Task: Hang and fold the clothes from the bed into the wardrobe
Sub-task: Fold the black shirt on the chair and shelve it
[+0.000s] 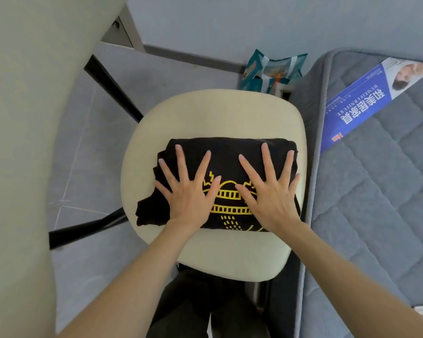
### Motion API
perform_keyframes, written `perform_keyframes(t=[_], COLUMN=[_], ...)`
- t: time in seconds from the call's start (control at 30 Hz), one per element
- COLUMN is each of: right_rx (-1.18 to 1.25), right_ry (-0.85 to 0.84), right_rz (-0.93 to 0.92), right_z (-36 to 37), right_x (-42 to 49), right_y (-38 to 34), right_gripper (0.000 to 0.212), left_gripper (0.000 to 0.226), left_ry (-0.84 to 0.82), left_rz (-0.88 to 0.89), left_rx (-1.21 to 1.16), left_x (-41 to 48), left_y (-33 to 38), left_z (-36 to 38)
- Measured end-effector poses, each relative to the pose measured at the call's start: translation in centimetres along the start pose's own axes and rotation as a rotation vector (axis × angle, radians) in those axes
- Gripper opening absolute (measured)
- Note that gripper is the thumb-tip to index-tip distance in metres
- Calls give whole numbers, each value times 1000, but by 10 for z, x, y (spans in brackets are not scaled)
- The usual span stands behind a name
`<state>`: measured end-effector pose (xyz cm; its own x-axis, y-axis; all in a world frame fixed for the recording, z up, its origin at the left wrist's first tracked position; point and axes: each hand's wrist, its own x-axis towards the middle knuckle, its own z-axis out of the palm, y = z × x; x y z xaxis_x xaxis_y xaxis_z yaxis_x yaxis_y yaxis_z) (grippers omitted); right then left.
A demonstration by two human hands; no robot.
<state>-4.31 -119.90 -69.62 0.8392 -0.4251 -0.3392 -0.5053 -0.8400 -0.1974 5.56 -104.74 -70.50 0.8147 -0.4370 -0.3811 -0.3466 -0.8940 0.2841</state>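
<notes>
A black T-shirt with a yellow print (230, 152) lies folded into a thick bundle on the cream seat of a chair (188, 111). My left hand (188, 189) presses flat on the left half of the bundle, fingers spread and straight. Beside it, my right hand (269, 189) lies flat on the right half, fingers also spread. A loose corner of the shirt sticks out at the lower left of the bundle. The wardrobe is not recognisable in this view.
A grey quilted mattress (376, 196) with a blue label (362, 103) runs along the right. A pale panel (22, 142) fills the left side. Black chair legs (112, 89) reach over the grey tiled floor. A teal paper bag (271, 71) stands behind the chair.
</notes>
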Motion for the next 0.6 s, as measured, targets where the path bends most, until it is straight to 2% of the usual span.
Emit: perform_keyframes(t=[0.07,0.13,0.23,0.37,0.5,0.6], right_rx=[115,210,277,493,627,694], right_ry=[42,73,108,76,44,24], right_rz=[94,227,392,531,482,439], right_z=[-6,-11,-13,-15,-20,-27], right_x=[3,1,-4,-3,-3,-1], right_y=[8,10,-3,-9,-2,7], right_gripper=[80,97,109,116,116,112], left_gripper=[67,76,87,92,88,86], left_ry=[67,106,55,7,19,28], left_rz=[-107,-322,-543,-660,-668,-678], left_rx=[-140,-300,-397,-527,-766,-851], left_x=[-2,-4,-3,12,16,15], left_y=[1,1,5,-1,-1,1], left_z=[-5,-12,-22,-28,-22,-20])
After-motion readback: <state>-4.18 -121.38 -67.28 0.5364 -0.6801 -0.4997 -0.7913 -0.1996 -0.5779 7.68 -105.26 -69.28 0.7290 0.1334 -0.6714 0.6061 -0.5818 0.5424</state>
